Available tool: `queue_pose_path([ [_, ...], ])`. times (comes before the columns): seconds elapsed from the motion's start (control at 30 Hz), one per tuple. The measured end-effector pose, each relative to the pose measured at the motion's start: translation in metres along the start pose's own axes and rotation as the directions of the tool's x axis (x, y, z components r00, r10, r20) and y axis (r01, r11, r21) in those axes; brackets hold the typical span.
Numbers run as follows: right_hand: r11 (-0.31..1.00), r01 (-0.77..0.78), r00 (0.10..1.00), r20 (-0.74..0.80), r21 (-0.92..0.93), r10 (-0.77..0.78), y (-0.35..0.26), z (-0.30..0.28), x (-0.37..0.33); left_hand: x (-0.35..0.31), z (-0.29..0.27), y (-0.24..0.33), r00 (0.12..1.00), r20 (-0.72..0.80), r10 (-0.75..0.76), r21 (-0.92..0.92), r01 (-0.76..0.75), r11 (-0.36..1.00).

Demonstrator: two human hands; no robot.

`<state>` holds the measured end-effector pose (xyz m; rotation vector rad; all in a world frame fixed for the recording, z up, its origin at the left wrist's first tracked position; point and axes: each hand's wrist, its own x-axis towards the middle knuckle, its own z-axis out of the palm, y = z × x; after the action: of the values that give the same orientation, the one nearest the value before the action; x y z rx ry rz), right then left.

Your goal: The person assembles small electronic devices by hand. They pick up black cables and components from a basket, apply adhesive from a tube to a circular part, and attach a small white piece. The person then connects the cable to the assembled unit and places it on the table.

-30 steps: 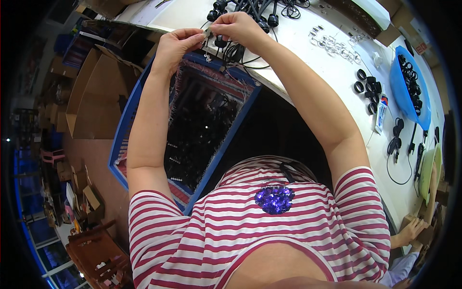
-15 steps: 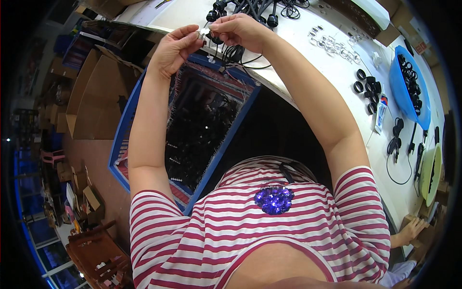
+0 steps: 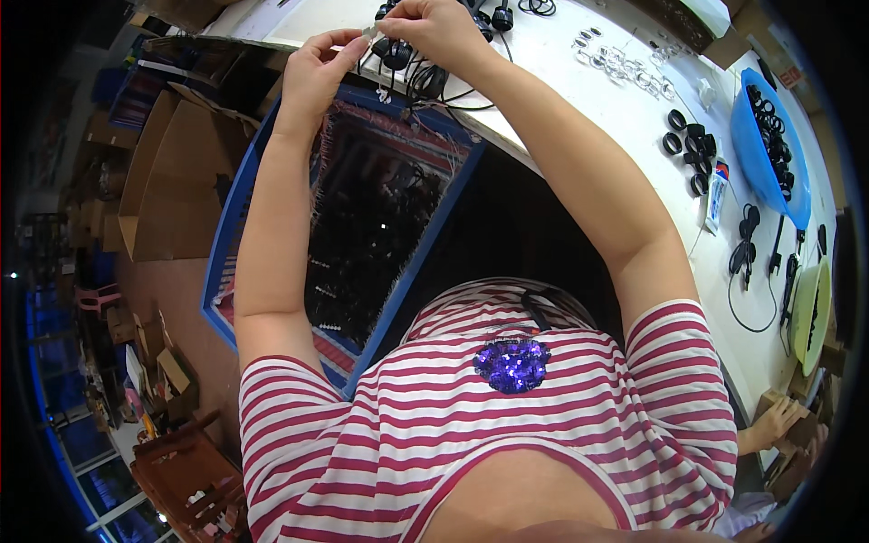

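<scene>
At the table's far edge, my left hand (image 3: 317, 77) and my right hand (image 3: 439, 34) meet fingertip to fingertip. Both are pinched on a small whitish piece (image 3: 369, 32), mostly covered by the fingers, so its kind is unclear. Just under my right hand lie black cylindrical fittings (image 3: 393, 54) on black cables (image 3: 430, 83). A tiny white piece (image 3: 385, 94) dangles by the table edge. Below my forearms stands a blue-rimmed crate (image 3: 425, 237), lined with striped cloth and holding a dark heap of small parts.
On the white table (image 3: 579, 118) are clear rings (image 3: 625, 68), black rings (image 3: 695, 145), a tube (image 3: 715, 201), a coiled cable (image 3: 744, 244), a blue basin (image 3: 751, 167) of black rings and a green bowl (image 3: 819, 312). Another person's hand (image 3: 778, 421) touches a box, right. Cardboard boxes (image 3: 181, 181) stand left.
Both hands sit slightly higher and further left in view, still pinched together around the small whitish piece. More of the black fittings below them shows now.
</scene>
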<state>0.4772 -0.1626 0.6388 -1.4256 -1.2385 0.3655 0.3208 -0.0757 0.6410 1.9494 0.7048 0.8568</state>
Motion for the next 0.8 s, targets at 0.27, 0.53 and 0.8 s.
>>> queue_pose_path([
  [0.27, 0.990, 0.000, 0.997, 0.073, 0.138, -0.011, 0.008, 0.004, 0.002, 0.007, -0.007, -0.009, 0.975, 0.175, -0.134, -0.258, 0.177, 0.950],
  [0.53, 0.790, -0.406, 0.899, 0.354, 0.459, 0.257, 0.020, 0.001, 0.008, 0.016, -0.005, -0.018, 0.926, 0.325, -0.190, -0.432, 0.324, 0.841],
  [0.8, 0.909, -0.184, 0.981, 0.126, 0.375, 0.147, 0.012, 0.008, 0.004, 0.013, -0.006, -0.009, 0.963, 0.247, -0.106, -0.482, 0.217, 0.849],
])
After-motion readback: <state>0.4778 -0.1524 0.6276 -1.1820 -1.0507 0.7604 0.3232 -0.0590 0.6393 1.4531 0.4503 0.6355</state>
